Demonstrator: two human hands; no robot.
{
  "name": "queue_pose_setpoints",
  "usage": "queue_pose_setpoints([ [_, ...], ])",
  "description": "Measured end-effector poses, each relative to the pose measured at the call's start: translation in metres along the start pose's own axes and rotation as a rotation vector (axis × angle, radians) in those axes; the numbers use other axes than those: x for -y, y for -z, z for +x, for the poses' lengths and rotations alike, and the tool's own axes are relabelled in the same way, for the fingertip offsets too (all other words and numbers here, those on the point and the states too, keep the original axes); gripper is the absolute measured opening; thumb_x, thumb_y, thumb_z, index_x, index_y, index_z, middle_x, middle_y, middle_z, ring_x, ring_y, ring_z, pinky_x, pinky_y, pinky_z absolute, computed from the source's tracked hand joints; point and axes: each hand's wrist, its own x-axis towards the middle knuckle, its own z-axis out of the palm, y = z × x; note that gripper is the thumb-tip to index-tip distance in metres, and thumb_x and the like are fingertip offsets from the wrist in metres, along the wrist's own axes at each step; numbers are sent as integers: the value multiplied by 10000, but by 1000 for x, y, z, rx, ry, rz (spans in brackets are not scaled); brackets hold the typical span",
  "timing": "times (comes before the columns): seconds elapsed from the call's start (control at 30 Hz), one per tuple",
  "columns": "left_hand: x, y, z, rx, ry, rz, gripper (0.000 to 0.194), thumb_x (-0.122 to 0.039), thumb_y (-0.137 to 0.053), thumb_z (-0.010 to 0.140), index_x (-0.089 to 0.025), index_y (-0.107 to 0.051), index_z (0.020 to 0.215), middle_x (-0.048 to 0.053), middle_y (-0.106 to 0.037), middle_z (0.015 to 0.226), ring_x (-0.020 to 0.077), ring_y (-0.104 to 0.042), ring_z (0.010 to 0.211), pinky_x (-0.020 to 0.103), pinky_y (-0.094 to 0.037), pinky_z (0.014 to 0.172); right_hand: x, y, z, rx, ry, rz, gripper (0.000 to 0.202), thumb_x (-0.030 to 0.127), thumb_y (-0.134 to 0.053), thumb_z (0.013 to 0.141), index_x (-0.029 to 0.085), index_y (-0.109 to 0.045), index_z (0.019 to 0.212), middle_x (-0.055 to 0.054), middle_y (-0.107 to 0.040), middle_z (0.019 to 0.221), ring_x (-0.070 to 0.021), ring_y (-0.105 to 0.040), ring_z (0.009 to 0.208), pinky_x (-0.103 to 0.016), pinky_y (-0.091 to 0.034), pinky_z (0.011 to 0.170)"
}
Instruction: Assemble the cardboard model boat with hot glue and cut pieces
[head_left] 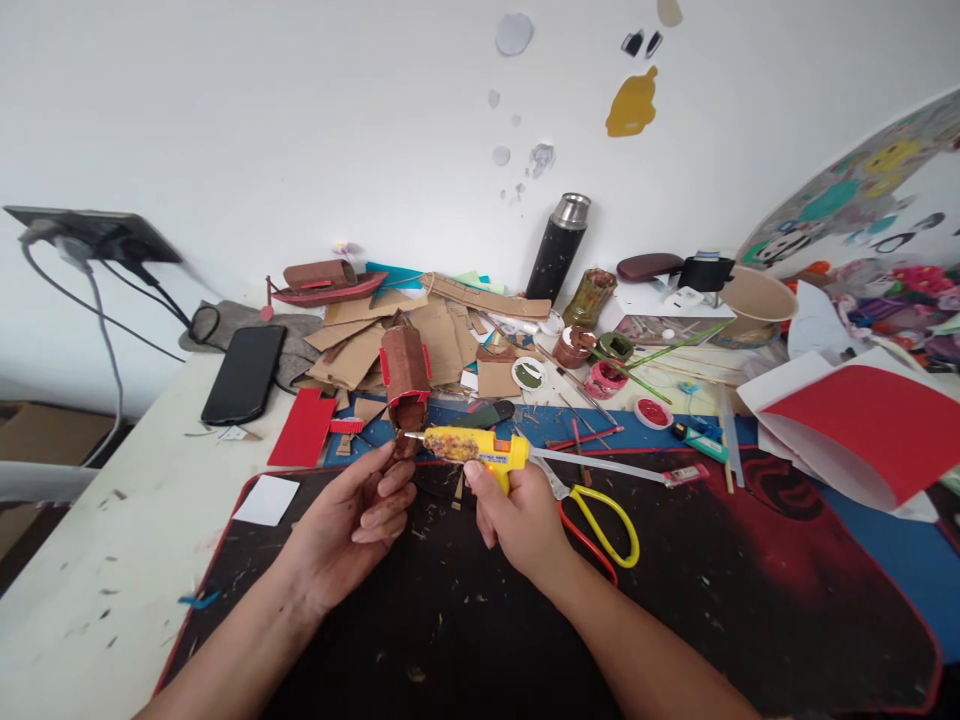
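My left hand [360, 510] is closed, thumb and fingers pinched around the near end of a small brown model boat [406, 365]. The boat has an arched canopy with red strips along its sides. My fingers hide part of that near end. In my right hand [517, 510] is a yellow hot glue gun [465, 446], its surface stained brown. Its metal nozzle points left, right at the boat's near end by my left fingertips. From the gun's rear a long clear glue stick [600, 465] juts out. Scissors [606, 520] with yellow and red handles lie beside my right hand.
A dark mat [465, 640] covers the front of the table. Behind are cardboard pieces [439, 345], a second model boat [322, 283], paint jars [606, 378] and a black flask [559, 245]. A phone [244, 375] lies left, red paper [862, 420] right.
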Motion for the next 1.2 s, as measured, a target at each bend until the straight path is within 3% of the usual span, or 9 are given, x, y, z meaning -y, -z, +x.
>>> queue_pose_setpoints([
  [0.27,-1,0,1,8,-10,4,255,-199,-533,1082,-163,-563,832,-80,-405,633,25,-385,369,107,-278,303,13,2,2,91,-7,184,756,821,-576,940,225,-470,488,13,-455,378,-97,-447,354,-235,-327,416],
  [0.43,-2,0,0,0,20,4,377,-231,-574,1073,-171,-487,711,-73,-403,624,18,-381,370,111,-299,307,17,4,1,182,-44,251,715,820,-603,925,207,-540,563,26,-476,397,-95,-450,358,-227,-349,422],
  [0.53,-2,-1,0,-12,13,3,395,-230,-547,1085,-157,-512,699,-66,-410,620,17,-391,369,109,-304,305,15,1,0,142,-85,239,676,856,-635,870,211,-581,676,74,-415,376,-100,-409,324,-228,-322,391],
  [0.77,-2,-1,-1,9,4,19,397,-229,-580,1072,-161,-499,690,-65,-427,627,18,-388,368,110,-321,299,6,2,-1,60,-15,93,742,811,-526,975,238,-441,512,33,-405,355,-97,-424,326,-234,-310,397],
  [1.0,0,0,-2,32,-10,34,367,-215,-673,1021,-167,-496,703,-71,-438,626,21,-392,379,106,-334,302,4,3,-3,9,56,-49,703,717,-502,1041,233,-457,533,21,-436,377,-103,-433,344,-240,-316,401],
  [1.2,1,1,-1,22,-1,47,382,-229,-700,1006,-167,-489,692,-74,-411,633,17,-371,383,108,-321,307,6,2,-4,-33,48,-111,648,759,-511,1006,243,-500,613,31,-427,381,-124,-427,374,-255,-308,405],
])
